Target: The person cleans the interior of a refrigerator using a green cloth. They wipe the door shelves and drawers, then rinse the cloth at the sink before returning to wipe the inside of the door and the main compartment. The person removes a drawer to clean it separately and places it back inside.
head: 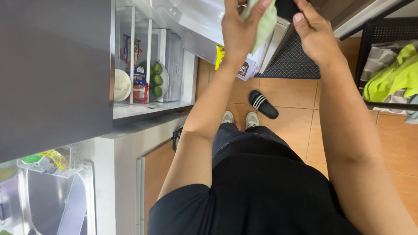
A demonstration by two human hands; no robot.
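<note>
At twelve o'clock, my left hand (238,27) is clamped on a pale green cloth (265,21), long axis running twelve-to-six; my right hand (314,35) grips a dark object (286,8) just beside it.

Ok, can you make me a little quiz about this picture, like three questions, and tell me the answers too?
1. True or false: the left hand is pressing a pale green cloth.
2. Which fruit sits on the open fridge's shelf? A) red apples B) green round fruits C) bananas
3. Fill in: on the tiled floor lies one black ____ with white stripes.

Key:
1. True. The right hand is beside it, on something dark at the top edge.
2. B, the green round fruits lie on a white plate.
3. Slipper: the black slipper lies just ahead of the person's shoes.
</note>
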